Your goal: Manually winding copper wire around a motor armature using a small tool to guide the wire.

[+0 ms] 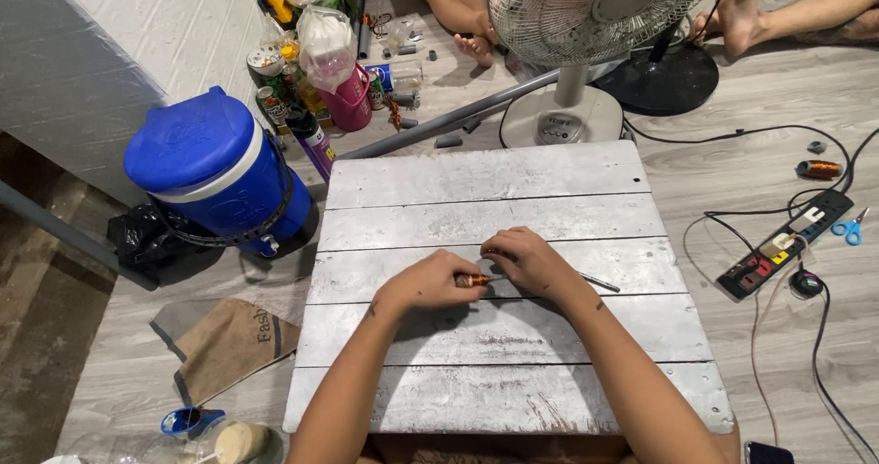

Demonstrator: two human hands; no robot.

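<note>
both hands meet over the grey plank tabletop (pixel 513 336): the left hand (pixel 430 283) pinches a small copper coil (pixel 473 281), the right hand (pixel 529 261) closes its grip on a thin metal rod (pixel 600 283).

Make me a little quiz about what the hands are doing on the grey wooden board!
1. True or false: both hands meet over the wooden board.
2. Which does the left hand pinch? A) scissors B) a small copper-coloured coil C) a bottle
3. What big blue thing stands on the floor left of the board?

Key:
1. True; the right hand sits beside the left, with a thin metal rod sticking out past it.
2. B
3. A blue cooler jug with a white band.
</note>
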